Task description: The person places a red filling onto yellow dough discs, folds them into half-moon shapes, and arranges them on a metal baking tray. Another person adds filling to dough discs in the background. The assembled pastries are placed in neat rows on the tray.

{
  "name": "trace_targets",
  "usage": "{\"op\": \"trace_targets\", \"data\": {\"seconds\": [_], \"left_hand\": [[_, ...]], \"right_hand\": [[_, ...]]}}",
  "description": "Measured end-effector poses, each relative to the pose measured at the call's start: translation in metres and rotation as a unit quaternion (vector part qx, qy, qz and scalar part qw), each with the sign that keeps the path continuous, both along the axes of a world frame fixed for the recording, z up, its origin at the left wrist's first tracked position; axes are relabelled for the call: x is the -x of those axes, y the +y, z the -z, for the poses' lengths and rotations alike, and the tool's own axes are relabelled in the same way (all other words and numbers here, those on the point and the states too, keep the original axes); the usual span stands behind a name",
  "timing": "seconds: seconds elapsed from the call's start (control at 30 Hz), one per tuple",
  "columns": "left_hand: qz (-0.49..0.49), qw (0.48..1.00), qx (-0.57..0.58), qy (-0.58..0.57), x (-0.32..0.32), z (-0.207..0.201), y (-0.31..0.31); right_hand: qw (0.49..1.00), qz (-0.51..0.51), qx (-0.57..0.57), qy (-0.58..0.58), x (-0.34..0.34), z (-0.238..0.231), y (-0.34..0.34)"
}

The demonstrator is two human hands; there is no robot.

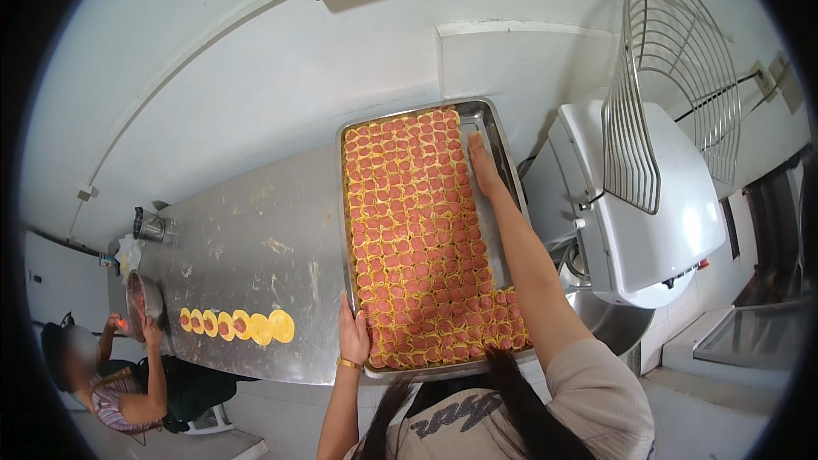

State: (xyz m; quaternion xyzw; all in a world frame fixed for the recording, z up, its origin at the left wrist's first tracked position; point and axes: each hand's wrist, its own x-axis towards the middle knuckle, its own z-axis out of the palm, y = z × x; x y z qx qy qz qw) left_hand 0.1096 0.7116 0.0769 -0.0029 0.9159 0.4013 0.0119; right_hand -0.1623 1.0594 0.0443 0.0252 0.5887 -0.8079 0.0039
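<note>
A deep metal tray packed with rows of small open-topped dumplings, yellow wrappers around pink filling, lies in front of me. My left hand holds the tray's near left side, thumb by the rim and fingers along the outer wall. Inside the tray, my right hand reaches up the bare strip at the right, beside the dumplings' edge. Its fingers are stretched out and hold nothing that I can see. Left of the tray, a row of round yellow wrappers overlaps on the metal table, most with pink filling.
A co-worker at the far left handles a metal bowl of pink filling. A white mixer with a raised wire guard stands close on the right. Behind the table rises a white wall. A metal jug stands at the table's far left.
</note>
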Motion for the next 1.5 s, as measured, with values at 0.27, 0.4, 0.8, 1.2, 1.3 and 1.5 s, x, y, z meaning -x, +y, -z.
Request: {"op": "trace_targets", "data": {"seconds": [0.27,0.4,0.8,1.2,1.3,1.5], "left_hand": [[0.008,1.0,0.024,0.01,0.0,0.0,-0.001],[0.002,1.0,0.013,-0.003,-0.001,0.004,-0.002],[-0.027,0.989,-0.141,0.028,-0.018,-0.004,0.004],[-0.028,0.945,-0.318,0.072,-0.075,0.003,-0.186],[-0.059,0.961,-0.251,0.103,-0.111,-0.003,-0.26],[-0.209,0.965,-0.056,0.149,-0.152,0.01,-0.398]], "right_hand": [[0.989,-0.079,0.126,-0.006,0.059,0.007,-0.01],[0.999,-0.01,0.042,0.002,0.052,-0.011,-0.003],[0.985,0.168,-0.03,0.031,-0.004,-0.056,-0.016],[0.99,0.093,0.103,0.022,-0.248,-0.063,-0.216],[0.999,0.017,-0.048,-0.017,-0.285,-0.067,-0.288],[0.992,-0.084,-0.088,0.023,-0.32,-0.073,-0.389]]}}
